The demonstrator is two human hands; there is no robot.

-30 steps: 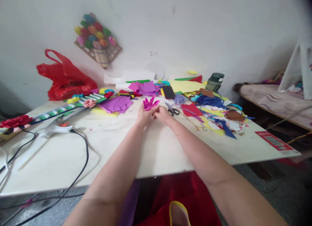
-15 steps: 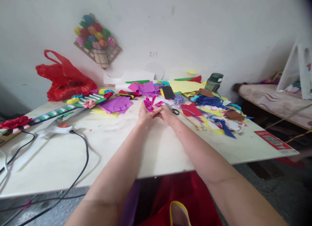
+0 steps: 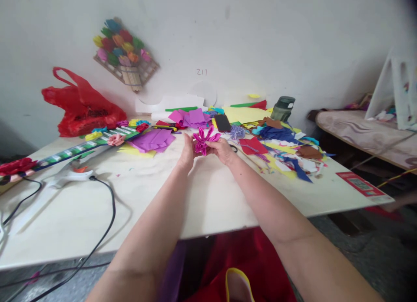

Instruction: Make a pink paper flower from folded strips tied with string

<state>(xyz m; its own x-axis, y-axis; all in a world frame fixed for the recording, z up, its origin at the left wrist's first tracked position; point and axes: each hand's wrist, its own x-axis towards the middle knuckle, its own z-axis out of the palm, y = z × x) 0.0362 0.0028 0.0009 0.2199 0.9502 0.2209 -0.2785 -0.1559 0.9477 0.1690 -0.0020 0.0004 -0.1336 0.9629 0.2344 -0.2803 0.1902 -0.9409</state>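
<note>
A magenta paper flower [image 3: 202,139] with several pointed petals is held above the table, its open face turned up toward me. My left hand [image 3: 188,152] is closed on its left side, thumb upright along the petals. From the right, my right hand [image 3: 223,151] pinches the petals near the flower's centre between thumb and fingers. Part of the flower's underside is hidden by my fingers. Close beyond my hands lie a black phone [image 3: 222,123], a ball of lilac yarn [image 3: 237,132] and a stack of purple paper [image 3: 153,140].
A hot glue gun [image 3: 73,175] with a black cord lies at the left. Behind it are a decorated strip with paper flowers [image 3: 87,146] and a red plastic bag [image 3: 84,106]. Colourful scraps [image 3: 286,150], scissors [image 3: 233,148] and a green bottle [image 3: 282,109] are on the right.
The flower has spread wider, with more petals showing outward. My left hand has shifted from around its base to its left side. The view has moved slightly.
</note>
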